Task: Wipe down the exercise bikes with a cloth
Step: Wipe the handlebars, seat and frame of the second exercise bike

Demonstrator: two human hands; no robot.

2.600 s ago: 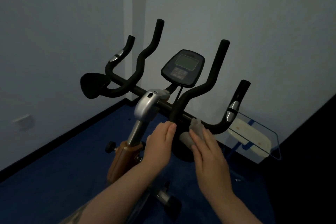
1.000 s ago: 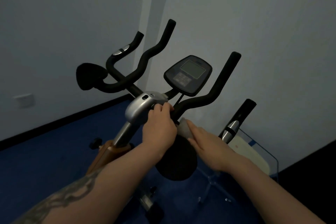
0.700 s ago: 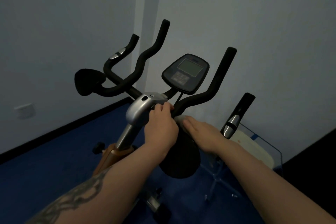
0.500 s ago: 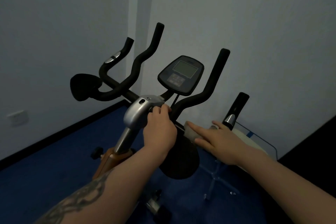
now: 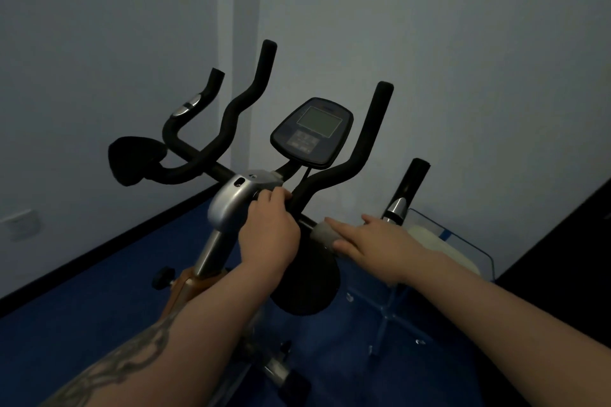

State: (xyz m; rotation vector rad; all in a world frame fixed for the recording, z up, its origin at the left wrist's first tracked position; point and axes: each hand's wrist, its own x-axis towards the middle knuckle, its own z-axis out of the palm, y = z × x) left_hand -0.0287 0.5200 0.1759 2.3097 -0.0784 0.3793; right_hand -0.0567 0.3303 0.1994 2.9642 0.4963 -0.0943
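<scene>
An exercise bike stands in front of me with black handlebars, a dark console and a silver stem clamp. My left hand grips the crossbar just right of the clamp. My right hand lies over the right side of the crossbar, fingers stretched flat, pressing a small grey cloth against the bar. Only the cloth's left end shows past the fingertips. A black elbow pad hangs below the hands.
A second black pad sits at the handlebar's left end. A clear-framed stand with a pale pad is on the right, near the wall. Blue floor lies around the bike. Walls close in behind and left.
My right hand with the cloth has slid rightwards along the crossbar, away from my left hand. My left hand keeps its grip near the clamp.
</scene>
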